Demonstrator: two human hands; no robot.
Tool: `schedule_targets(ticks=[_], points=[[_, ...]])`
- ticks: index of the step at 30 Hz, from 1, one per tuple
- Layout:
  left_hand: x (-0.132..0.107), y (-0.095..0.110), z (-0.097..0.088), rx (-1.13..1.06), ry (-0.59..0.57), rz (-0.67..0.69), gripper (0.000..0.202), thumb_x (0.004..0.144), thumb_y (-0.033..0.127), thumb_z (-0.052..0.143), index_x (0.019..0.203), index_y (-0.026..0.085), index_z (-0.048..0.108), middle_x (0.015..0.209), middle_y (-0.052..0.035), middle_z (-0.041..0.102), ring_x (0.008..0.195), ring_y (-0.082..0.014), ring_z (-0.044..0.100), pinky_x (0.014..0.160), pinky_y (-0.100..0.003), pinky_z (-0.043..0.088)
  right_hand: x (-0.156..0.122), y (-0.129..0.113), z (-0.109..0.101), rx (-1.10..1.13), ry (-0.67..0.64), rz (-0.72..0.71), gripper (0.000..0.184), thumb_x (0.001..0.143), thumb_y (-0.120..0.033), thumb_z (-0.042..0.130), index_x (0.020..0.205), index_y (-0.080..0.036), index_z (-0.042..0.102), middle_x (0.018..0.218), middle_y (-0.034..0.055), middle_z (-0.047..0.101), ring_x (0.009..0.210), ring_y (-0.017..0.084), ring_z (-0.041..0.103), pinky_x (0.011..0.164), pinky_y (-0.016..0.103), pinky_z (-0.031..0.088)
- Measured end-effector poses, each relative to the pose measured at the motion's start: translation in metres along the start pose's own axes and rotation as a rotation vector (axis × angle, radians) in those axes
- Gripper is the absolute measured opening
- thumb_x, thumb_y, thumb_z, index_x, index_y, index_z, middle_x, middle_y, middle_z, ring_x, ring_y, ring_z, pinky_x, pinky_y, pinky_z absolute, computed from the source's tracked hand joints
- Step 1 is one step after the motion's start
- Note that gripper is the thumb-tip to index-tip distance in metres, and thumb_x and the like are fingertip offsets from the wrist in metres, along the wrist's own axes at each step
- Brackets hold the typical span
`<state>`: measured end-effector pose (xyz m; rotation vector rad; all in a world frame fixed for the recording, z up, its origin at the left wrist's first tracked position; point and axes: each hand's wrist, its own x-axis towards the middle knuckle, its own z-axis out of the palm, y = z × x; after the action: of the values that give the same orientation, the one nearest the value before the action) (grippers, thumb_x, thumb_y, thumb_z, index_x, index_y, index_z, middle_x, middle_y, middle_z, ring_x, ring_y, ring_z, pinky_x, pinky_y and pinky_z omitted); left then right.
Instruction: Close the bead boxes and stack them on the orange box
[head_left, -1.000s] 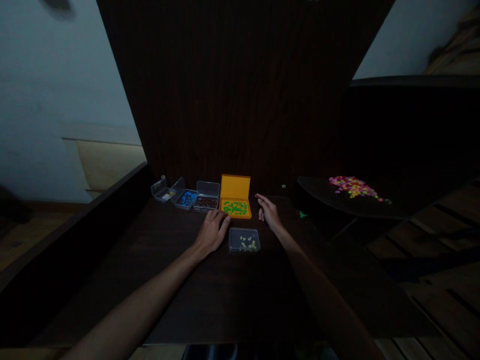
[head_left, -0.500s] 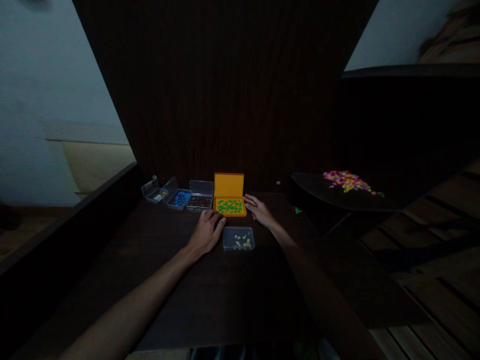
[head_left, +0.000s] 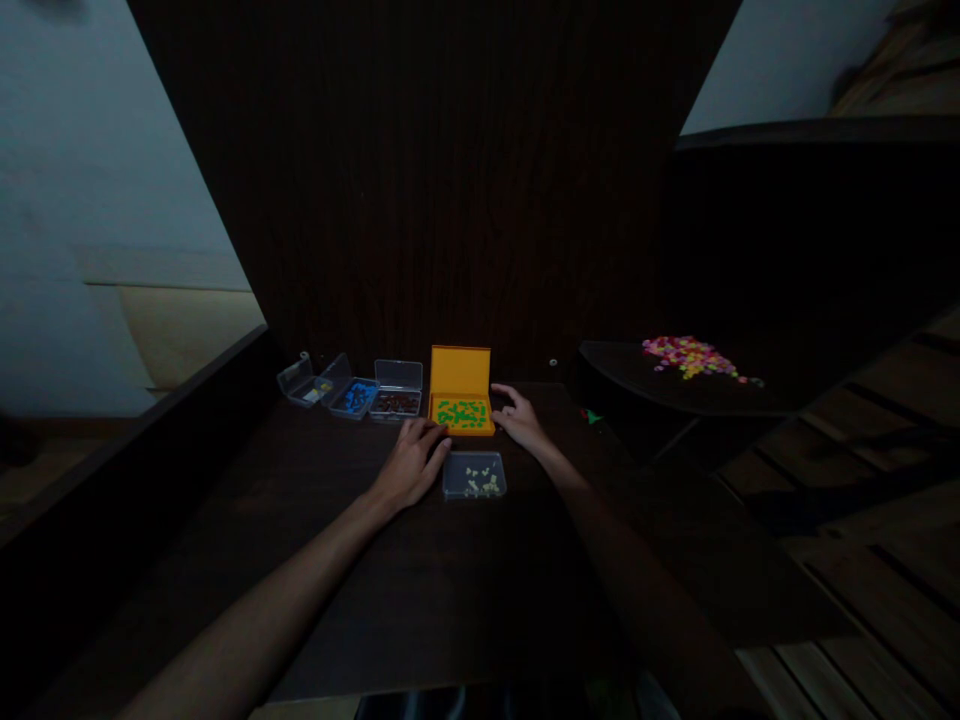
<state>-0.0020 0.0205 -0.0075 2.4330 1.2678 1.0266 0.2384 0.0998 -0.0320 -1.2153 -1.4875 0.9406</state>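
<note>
An orange box (head_left: 460, 372) with its lid raised holds several green beads and stands at the back of the dark table (head_left: 420, 590). My left hand (head_left: 411, 464) lies flat on the table, fingers out, its tips at the box's front left corner. My right hand (head_left: 519, 421) rests open beside the box's right edge, fingers spread toward it. In front of the box, between both hands, lies a clear case (head_left: 474, 477) with a few pale yellow beads. Neither hand holds anything.
Left of the orange box stand three clear cases: one with dark beads (head_left: 397, 396), one with blue beads (head_left: 353, 396), one nearly bare (head_left: 301, 383). A dark round tray (head_left: 645, 385) at the right carries a heap of pink and yellow beads (head_left: 686, 356). A dark panel rises behind the table.
My right hand has drawn in closer to the orange box's right edge. My left hand has stayed at the front left corner. The view has shifted slightly.
</note>
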Motion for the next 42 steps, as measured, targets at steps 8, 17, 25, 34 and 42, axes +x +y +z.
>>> schedule_targets(ticks=[8, 17, 25, 34, 42], points=[[-0.001, 0.004, -0.003, -0.007, -0.059, 0.090, 0.034, 0.100, 0.034, 0.040, 0.114, 0.016, 0.066, 0.110, -0.0102, 0.058, 0.109, -0.0248, 0.050, 0.100, -0.043, 0.046, 0.003, 0.005, 0.001, 0.151, -0.058, -0.035, 0.086, 0.061, -0.013, 0.062, 0.142, -0.028, 0.039, 0.139, 0.0128, 0.052, 0.050, 0.003, 0.049, 0.045, 0.018, 0.042], [-0.001, 0.003, -0.002, -0.038, -0.060, 0.107, 0.032, 0.099, 0.033, 0.042, 0.111, 0.016, 0.066, 0.108, -0.0100, 0.060, 0.107, -0.0246, 0.052, 0.098, -0.043, 0.047, 0.001, 0.008, -0.004, 0.206, -0.045, -0.062, 0.099, 0.060, -0.013, 0.065, 0.149, -0.033, 0.027, 0.146, 0.0156, 0.044, 0.048, 0.000, 0.049, 0.041, 0.015, 0.040], [-0.001, 0.004, -0.002, -0.040, -0.035, 0.094, 0.028, 0.097, 0.031, 0.044, 0.107, 0.018, 0.067, 0.104, -0.0098, 0.062, 0.106, -0.0248, 0.054, 0.096, -0.043, 0.049, -0.002, -0.009, 0.000, 0.161, 0.033, 0.055, 0.067, 0.078, -0.037, 0.061, 0.142, -0.019, 0.049, 0.106, 0.0112, 0.073, 0.037, 0.005, 0.047, 0.032, 0.020, 0.035], [0.000, -0.003, 0.002, -0.147, 0.099, -0.077, 0.043, 0.095, 0.033, 0.047, 0.134, 0.016, 0.046, 0.127, -0.0131, 0.053, 0.114, -0.0242, 0.057, 0.102, -0.043, 0.048, -0.005, -0.012, 0.002, 0.076, 0.107, 0.052, 0.087, 0.073, -0.065, 0.062, 0.137, -0.007, 0.054, 0.038, -0.0059, 0.051, 0.033, 0.009, 0.043, 0.034, 0.020, 0.035], [0.002, -0.007, 0.004, -0.401, 0.083, -0.256, 0.078, 0.088, 0.041, 0.058, 0.151, 0.017, 0.020, 0.152, -0.0193, 0.032, 0.125, -0.0291, 0.053, 0.096, -0.045, 0.054, -0.005, -0.012, 0.001, 0.046, 0.116, -0.004, 0.072, 0.073, -0.069, 0.059, 0.117, -0.012, 0.070, 0.049, -0.0015, 0.059, 0.036, 0.009, 0.045, 0.034, 0.021, 0.035]])
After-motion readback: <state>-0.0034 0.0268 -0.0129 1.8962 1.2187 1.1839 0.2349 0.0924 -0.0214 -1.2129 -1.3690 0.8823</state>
